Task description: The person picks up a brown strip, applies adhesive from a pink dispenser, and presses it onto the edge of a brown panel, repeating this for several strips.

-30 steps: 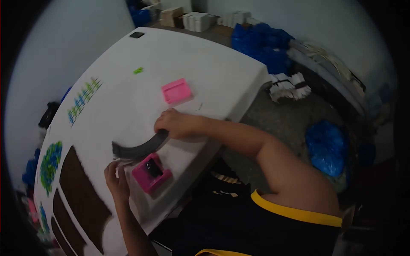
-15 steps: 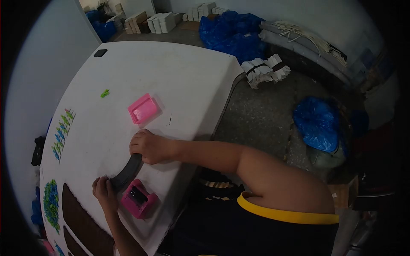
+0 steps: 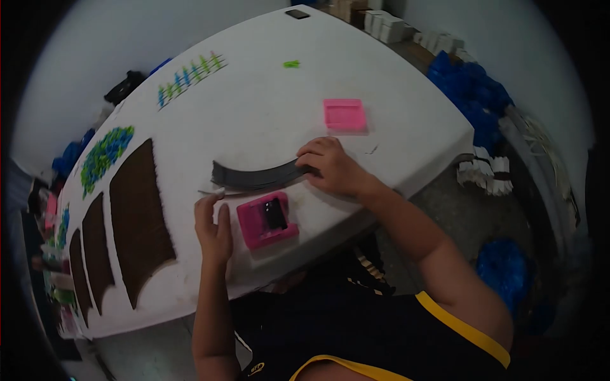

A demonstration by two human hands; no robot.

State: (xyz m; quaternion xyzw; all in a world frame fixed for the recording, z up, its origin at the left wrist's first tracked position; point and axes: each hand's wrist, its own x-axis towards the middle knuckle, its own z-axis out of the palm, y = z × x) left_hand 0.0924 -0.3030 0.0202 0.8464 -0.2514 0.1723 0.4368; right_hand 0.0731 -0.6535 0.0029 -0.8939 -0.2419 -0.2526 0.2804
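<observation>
My right hand [image 3: 332, 166] is closed on the right end of a curved bundle of dark grey strips [image 3: 254, 180], which lies on the white table. My left hand [image 3: 214, 225] is beside the strip's left end, thumb and fingers apart, its fingertips by a thin light grey piece [image 3: 210, 192]. Whether they touch that piece is hard to see. Close to my left hand sits a bright pink holder [image 3: 251, 238] with a black block [image 3: 274, 214] in it. Beyond my right hand lies a shallow pink tray [image 3: 344, 115].
Dark brown pieces [image 3: 140, 222] with fringed edges lie on the left. Behind them are a heap of blue and green clips [image 3: 108, 155] and a row of clips [image 3: 190, 77]. A green clip [image 3: 291, 64] and a phone [image 3: 297, 14] lie farther back. Blue bags [image 3: 470, 95] stand beyond the table.
The view has turned left, bringing more of the brown pieces in. My left hand has let go of the strip's left end; my right hand still grips the other end.
</observation>
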